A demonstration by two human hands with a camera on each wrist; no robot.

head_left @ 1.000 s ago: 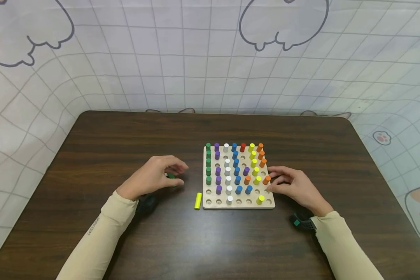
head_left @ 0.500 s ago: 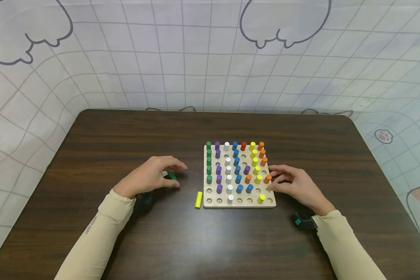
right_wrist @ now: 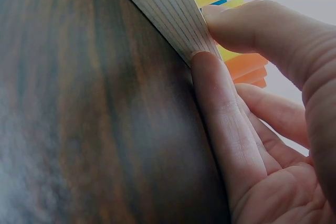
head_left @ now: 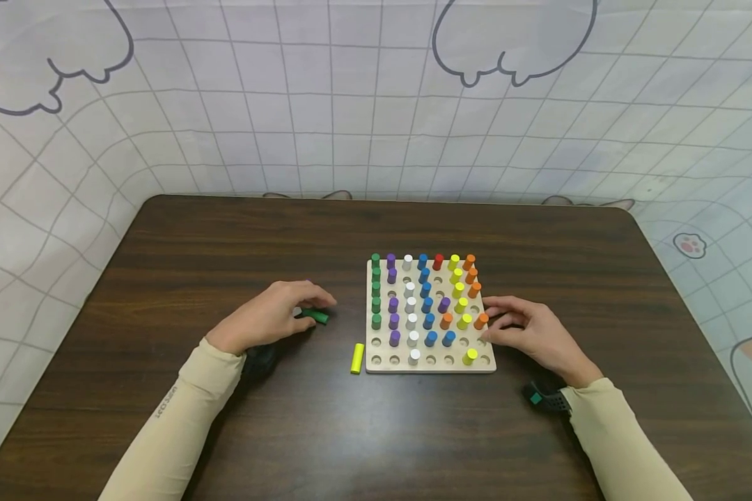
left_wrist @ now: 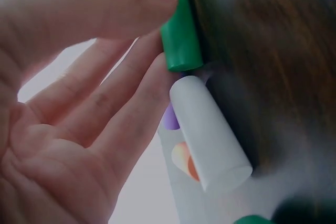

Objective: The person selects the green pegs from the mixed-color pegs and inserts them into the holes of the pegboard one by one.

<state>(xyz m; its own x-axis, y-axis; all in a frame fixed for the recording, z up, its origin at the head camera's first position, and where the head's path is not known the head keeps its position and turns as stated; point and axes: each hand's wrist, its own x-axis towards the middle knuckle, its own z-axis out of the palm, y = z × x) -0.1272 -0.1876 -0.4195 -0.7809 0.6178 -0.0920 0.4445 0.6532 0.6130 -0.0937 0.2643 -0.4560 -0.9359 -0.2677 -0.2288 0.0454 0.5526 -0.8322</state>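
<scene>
One side steady, one fiddly

Left of the pegboard (head_left: 426, 369), the left fingers (head_left: 316, 298) touch the green peg (head_left: 316, 316); whether they grip, I can't tell. The right fingers (head_left: 505, 303) grasp the pegboard's edge. A firm pinch, clear of the white peg (left_wrist: 211, 135), should serve.

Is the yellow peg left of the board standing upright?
No, the yellow peg lies on its side on the table, just left of the board.
</scene>
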